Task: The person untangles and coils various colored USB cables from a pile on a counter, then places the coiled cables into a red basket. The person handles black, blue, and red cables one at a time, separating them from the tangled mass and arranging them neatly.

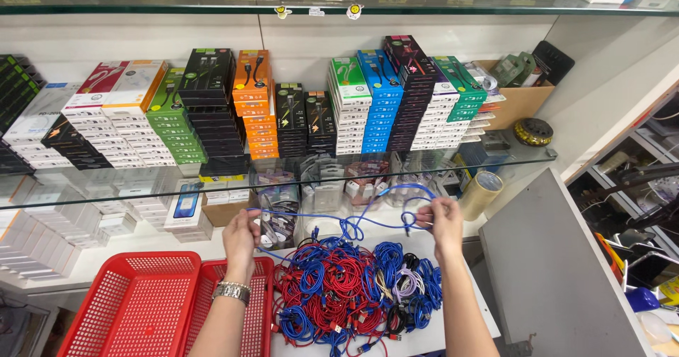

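Both hands are up in the middle of the frame with a blue cable [368,205] stretched between them, its long run going pretty much left to right. The left hand [240,235] pinches one end, and the right hand [442,219] grips the other by a small loop. Slack hangs in loose curls nearer the right hand, just above the tangled pile of cables [353,293]. It's thin and bright blue. Two red baskets [141,307] sit lower left.

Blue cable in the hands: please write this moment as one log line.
left hand: holds blue cable | right hand: holds its loop end | cable: stretched over cable pile | red baskets: at left
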